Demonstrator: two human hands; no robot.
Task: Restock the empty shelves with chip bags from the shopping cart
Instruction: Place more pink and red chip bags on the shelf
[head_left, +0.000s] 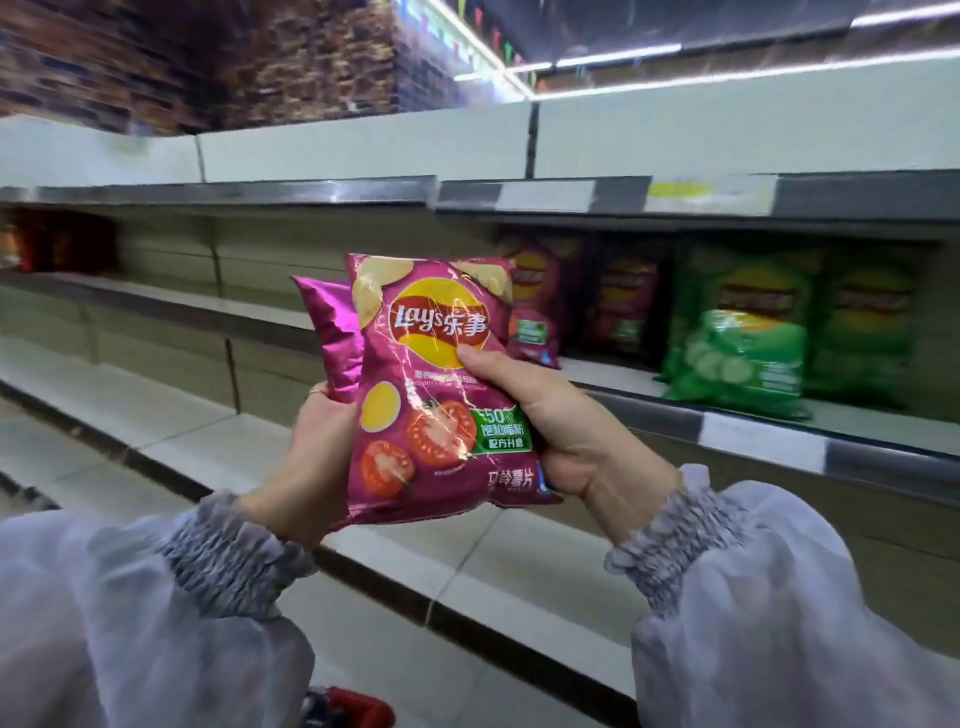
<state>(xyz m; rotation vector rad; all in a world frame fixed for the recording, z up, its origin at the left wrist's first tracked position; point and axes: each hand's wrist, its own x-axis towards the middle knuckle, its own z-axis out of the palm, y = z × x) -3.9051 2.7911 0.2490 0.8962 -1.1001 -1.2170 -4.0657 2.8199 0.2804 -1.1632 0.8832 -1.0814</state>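
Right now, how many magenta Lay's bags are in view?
4. Front bag in right hand; second bag behind, in left hand; third bag, fourth bag blurred on shelf. More may hide.

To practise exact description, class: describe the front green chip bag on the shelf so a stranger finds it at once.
Start at the stocked shelf on the right. Past the purple bags stand green bags; the front green bag sits nearest the shelf's edge, cucumber slices showing, lower than those behind it.

The front chip bag (434, 384) is glossy, crinkled plastic film; the rear bag (332, 338) shines like foil. Below the front chip bag the sleeves (779, 597) are sheer cloth; behind it the shelves (171, 431) look smooth and matt.
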